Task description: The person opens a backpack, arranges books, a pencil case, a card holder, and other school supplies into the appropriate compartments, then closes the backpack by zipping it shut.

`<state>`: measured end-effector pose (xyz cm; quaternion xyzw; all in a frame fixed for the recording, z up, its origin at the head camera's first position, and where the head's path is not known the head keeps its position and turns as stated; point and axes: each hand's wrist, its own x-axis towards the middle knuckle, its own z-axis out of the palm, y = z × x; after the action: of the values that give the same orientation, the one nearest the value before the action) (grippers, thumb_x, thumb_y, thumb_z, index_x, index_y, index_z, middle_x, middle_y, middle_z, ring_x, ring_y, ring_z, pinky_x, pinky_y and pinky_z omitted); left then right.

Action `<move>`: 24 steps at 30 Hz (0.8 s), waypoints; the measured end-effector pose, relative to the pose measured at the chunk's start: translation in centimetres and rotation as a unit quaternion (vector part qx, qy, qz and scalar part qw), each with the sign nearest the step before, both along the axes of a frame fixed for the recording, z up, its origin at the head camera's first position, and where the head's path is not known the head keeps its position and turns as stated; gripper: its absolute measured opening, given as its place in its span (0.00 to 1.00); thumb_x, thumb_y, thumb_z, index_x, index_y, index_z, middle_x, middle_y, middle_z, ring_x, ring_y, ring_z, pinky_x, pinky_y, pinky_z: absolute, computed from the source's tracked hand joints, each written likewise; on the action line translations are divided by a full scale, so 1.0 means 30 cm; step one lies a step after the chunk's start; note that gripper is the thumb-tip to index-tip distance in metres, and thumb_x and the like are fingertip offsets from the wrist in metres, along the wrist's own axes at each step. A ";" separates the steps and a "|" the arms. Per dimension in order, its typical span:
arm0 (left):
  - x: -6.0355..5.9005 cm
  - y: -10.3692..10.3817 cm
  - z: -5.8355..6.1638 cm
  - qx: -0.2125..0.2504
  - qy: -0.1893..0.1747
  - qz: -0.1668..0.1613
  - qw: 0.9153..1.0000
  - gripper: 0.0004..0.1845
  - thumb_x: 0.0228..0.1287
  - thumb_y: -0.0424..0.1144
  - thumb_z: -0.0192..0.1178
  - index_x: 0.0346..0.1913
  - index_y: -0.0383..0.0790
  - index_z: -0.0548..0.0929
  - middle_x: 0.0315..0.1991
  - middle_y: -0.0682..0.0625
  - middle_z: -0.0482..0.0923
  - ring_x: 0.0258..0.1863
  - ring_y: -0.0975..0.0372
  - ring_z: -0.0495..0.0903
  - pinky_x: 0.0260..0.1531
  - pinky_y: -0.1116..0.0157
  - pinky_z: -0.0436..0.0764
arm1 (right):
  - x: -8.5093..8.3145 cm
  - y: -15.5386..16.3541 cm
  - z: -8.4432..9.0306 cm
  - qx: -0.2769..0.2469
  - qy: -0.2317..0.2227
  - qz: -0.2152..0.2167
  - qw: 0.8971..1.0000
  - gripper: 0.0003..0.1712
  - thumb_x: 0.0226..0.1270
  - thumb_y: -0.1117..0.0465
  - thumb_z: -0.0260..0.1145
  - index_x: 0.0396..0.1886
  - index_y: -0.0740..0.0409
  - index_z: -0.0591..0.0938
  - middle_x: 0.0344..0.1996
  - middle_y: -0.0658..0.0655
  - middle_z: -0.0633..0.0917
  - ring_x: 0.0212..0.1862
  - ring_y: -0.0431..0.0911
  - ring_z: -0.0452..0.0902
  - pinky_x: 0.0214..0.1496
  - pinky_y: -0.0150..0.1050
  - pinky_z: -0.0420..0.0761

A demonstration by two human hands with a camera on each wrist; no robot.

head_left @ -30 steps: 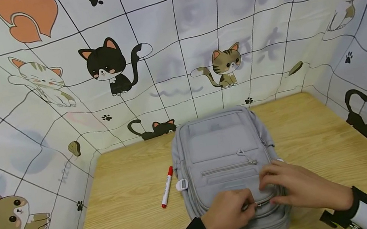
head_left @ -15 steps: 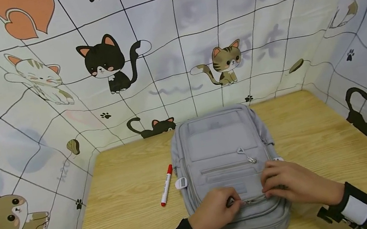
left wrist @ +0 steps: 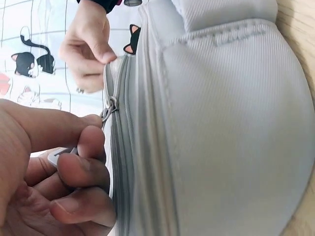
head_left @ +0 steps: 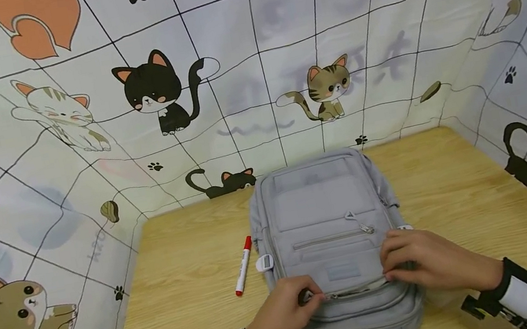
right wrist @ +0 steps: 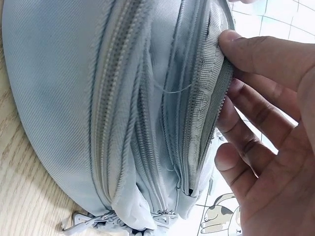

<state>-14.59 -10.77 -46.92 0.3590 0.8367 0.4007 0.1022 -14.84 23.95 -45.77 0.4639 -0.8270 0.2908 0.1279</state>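
Observation:
A grey backpack [head_left: 322,195] lies on the table with its front panel up. My left hand [head_left: 285,310] pinches the zipper pull [left wrist: 107,114] of the front pocket. In the left wrist view the metal slider shows just beyond the fingertips, and a light grey tab [left wrist: 58,156] pokes out among the curled fingers. To the right of the slider the zipper stands open. My right hand [head_left: 420,257] pinches the fabric edge of the opened pocket [right wrist: 204,98] between thumb and fingers. The pocket's inside is mostly hidden.
A red-capped marker [head_left: 243,266] lies on the wooden table [head_left: 185,260] left of the backpack. A second zipper [head_left: 332,239] with a hanging pull crosses the upper panel. Cloth walls [head_left: 239,86] with cat prints and grid lines surround the table's back and sides.
My left hand has slid left along the front pocket with the zipper pull, and the opened stretch has grown longer. The right hand stays near the zipper's right end, now pinching the pocket edge.

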 end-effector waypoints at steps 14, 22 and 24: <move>-0.037 -0.161 -0.018 0.055 -0.019 0.025 0.998 0.02 0.75 0.40 0.67 0.42 0.49 0.88 0.33 0.56 0.85 0.27 0.77 0.70 0.27 0.75 0.74 | 0.011 -0.001 0.075 0.002 -0.009 -0.047 0.999 0.21 0.63 0.65 0.80 0.44 0.35 0.83 0.47 0.35 0.82 0.40 0.26 0.74 0.42 0.19 0.74; -0.122 -0.258 -0.034 0.093 0.034 0.059 0.993 0.02 0.73 0.36 0.68 0.43 0.48 0.88 0.34 0.53 0.86 0.25 0.75 0.66 0.25 0.74 0.70 | 0.008 -0.010 0.111 0.003 -0.005 -0.092 0.996 0.19 0.71 0.69 0.73 0.54 0.43 0.82 0.49 0.41 0.85 0.40 0.28 0.78 0.37 0.20 0.74; -0.149 -0.264 -0.034 0.091 0.038 0.061 0.993 0.03 0.73 0.36 0.68 0.43 0.48 0.88 0.34 0.54 0.86 0.25 0.74 0.67 0.25 0.74 0.70 | 0.007 -0.016 0.110 0.004 -0.035 -0.102 0.994 0.19 0.74 0.69 0.69 0.57 0.44 0.82 0.51 0.41 0.86 0.42 0.30 0.81 0.39 0.22 0.77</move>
<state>-19.07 -18.69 -47.95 0.3303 0.8200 0.4672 0.0130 -14.62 23.47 -42.47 0.3668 -0.8752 0.2894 0.1259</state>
